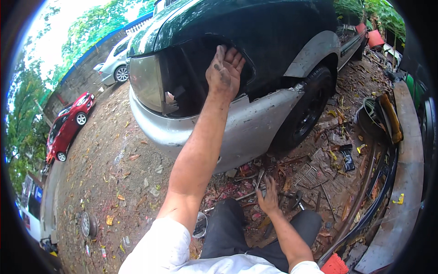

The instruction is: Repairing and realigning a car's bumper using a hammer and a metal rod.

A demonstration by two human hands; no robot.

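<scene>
A dark green car body [273, 41] with a silver bumper [228, 132] fills the upper middle. My left hand [226, 71] is raised to a black recess [189, 68] in the body's corner, beside a yellowed lamp [147, 84]. Its palm is smudged, its fingers are loosely bent and apart, and nothing shows in them. Low by my knees, my right hand [269, 197] reaches over the ground with fingers stretched out, holding nothing. Just beyond its fingertips lies a metal hand tool [260, 178], possibly pliers. To its right sits a hammer-like tool [298, 199].
The car's black wheel [306, 114] stands to the right. Leaf litter and scraps cover the ground. A dark bucket [370, 119] and a long pale panel [404, 160] line the right side. By my left knee is a white tub [200, 226]. A red car [68, 123] is parked far left.
</scene>
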